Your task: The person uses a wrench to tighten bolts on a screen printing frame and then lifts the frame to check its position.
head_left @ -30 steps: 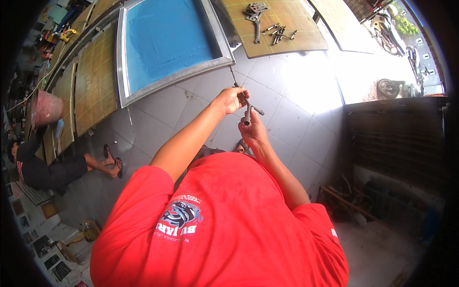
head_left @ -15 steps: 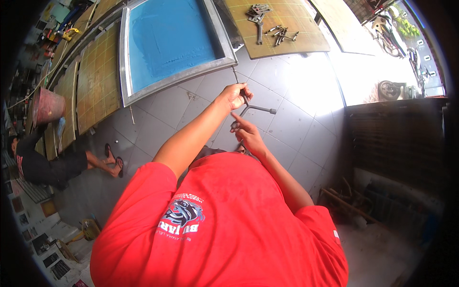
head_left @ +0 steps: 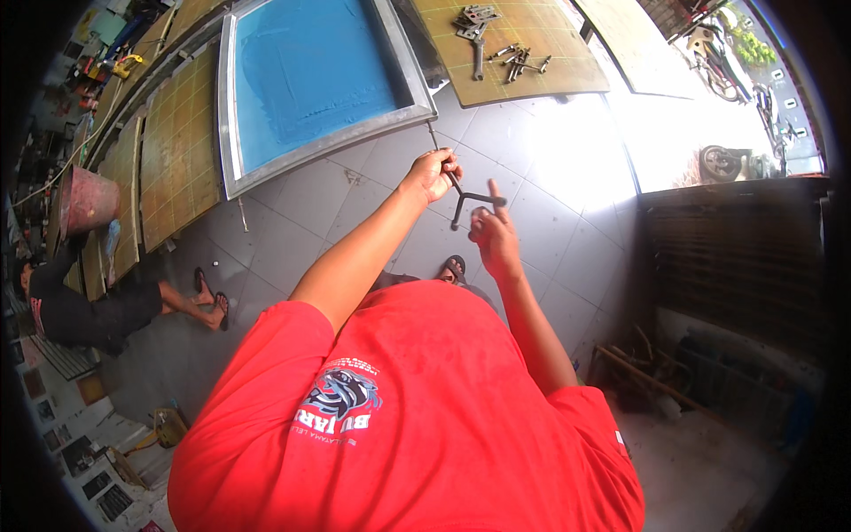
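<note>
A dark Y-shaped wrench [head_left: 470,195] stands out from the near right corner of a metal frame [head_left: 328,144] holding a blue sheet. My left hand [head_left: 432,176] is closed around the wrench's shaft, just short of a thin rod [head_left: 433,135] at that corner. Two arms of the wrench spread on my side of that hand. Beside the right-hand arm is my right hand [head_left: 496,239], index finger stretched up and the other fingers partly curled. It looks to touch or nearly touch the arm's end; motion blur hides the exact contact.
On the board [head_left: 567,66] to the right lie a spanner [head_left: 479,60], metal brackets [head_left: 477,18] and several bolts [head_left: 519,64]. More boards [head_left: 177,151] line the left, where another person [head_left: 97,306] is near a reddish bucket [head_left: 89,202]. Grey tiles [head_left: 372,199] cover the floor.
The wrench has turned, so its arms point differently. My right hand has moved right and up, to beside one arm. The left hand keeps its grip.
</note>
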Available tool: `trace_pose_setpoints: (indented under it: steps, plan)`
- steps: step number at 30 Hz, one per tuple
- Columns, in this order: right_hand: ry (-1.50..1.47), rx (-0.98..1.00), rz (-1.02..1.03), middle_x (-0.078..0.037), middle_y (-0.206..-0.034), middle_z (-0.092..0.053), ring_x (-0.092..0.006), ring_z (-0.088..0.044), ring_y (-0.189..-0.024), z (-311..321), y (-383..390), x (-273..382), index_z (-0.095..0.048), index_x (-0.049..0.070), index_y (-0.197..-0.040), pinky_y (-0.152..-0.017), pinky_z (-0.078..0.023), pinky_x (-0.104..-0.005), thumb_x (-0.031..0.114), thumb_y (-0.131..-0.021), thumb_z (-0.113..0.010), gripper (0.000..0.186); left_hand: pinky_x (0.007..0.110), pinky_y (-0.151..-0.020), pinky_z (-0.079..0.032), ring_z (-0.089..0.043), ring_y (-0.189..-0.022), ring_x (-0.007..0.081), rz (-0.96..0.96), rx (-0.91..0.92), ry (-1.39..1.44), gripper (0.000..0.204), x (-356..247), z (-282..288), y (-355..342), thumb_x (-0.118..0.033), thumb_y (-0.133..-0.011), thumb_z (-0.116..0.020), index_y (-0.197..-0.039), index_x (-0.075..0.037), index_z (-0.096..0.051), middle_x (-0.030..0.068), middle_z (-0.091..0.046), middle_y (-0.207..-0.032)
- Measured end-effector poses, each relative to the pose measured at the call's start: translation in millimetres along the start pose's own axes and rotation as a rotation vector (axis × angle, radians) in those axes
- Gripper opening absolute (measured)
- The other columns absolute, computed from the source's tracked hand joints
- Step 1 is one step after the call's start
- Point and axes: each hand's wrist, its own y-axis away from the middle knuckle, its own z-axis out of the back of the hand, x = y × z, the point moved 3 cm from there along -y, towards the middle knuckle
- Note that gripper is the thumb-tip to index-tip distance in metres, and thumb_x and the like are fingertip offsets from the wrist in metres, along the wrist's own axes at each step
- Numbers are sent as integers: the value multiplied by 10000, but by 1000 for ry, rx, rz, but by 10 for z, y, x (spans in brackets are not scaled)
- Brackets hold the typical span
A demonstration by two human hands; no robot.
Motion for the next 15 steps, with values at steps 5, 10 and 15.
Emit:
trace_pose_setpoints:
  steps: [5, 10, 15]
  plan:
    - [396, 298, -195, -39, -1026, -557, -94, -512, -756, -287, 51, -259, -361, 131, -1396, -684, -439, -224, 53, -889, -409, 515, 324, -658, -463, -415, -536, 99, 18, 50, 11, 104, -8, 54, -94, -50, -891, -498, -788, -46, -493, 35, -483, -689]
    - [360, 139, -302, -29, -1090, -491, -134, -548, -854, 82, -190, -552, -504, 110, -1297, -761, -454, -261, 99, -907, -454, 394, 334, -652, -473, -445, -553, 105, -40, 30, -42, 106, -49, 50, -30, -69, -890, -517, -786, -47, -508, 41, -504, -696]
    - [698, -39, 18, -45, -1041, -466, -148, -543, -889, 284, -407, -643, -546, -24, -1192, -801, -450, -279, 136, -925, -484, 318, 352, -712, -493, -510, -644, 151, -27, 20, -168, 90, 55, -29, 105, -110, -907, -524, -847, -44, -512, 52, -515, -739]
